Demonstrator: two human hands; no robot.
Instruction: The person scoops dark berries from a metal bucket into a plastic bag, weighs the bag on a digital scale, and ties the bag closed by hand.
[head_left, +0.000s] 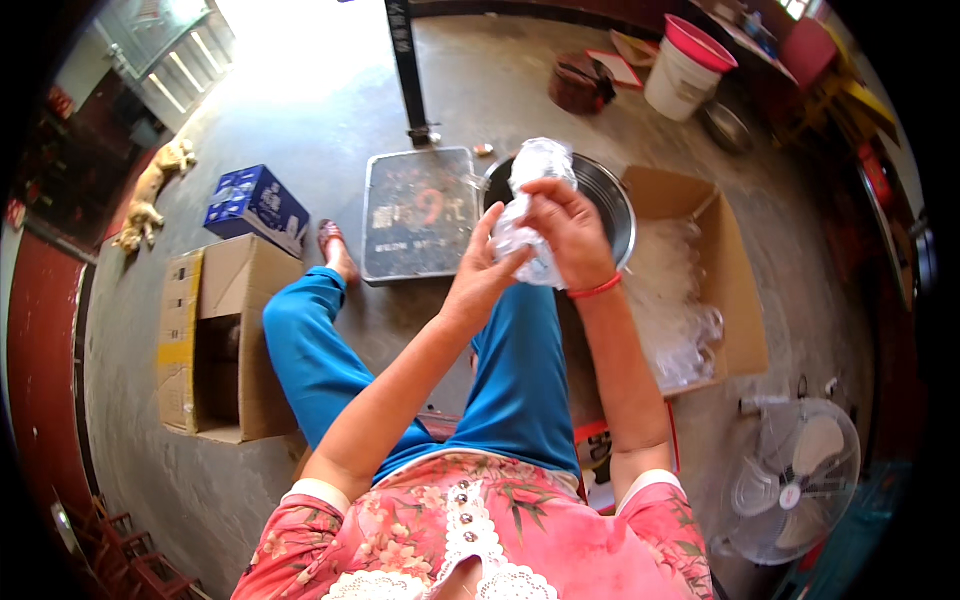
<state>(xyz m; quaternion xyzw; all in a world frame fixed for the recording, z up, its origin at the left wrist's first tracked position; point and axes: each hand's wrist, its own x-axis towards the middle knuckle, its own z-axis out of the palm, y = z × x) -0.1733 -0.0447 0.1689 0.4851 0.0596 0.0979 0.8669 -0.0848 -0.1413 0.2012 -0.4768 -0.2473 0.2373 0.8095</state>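
Both hands are raised in front of my knees around a crinkled clear plastic bag (543, 165). My right hand (572, 232), with a red band at the wrist, is closed on its middle, thumb and fingers pinched together. My left hand (482, 268) grips the bag's lower left side between thumb and fingers. Whether anything lies inside the plastic I cannot tell. Just beyond my right hand is a dark round basin (618, 205), partly covered by the hands and the bag. To its right, an open cardboard box (740, 300) holds a heap of clear plastic pieces (665, 290).
A platform scale (418, 225) with a dark post stands ahead. On the left are an opened carton (225, 350), a blue box (258, 208) and a dog (155, 195) lying down. A fan (795, 490) is at lower right; a white bucket (682, 82) stands far right.
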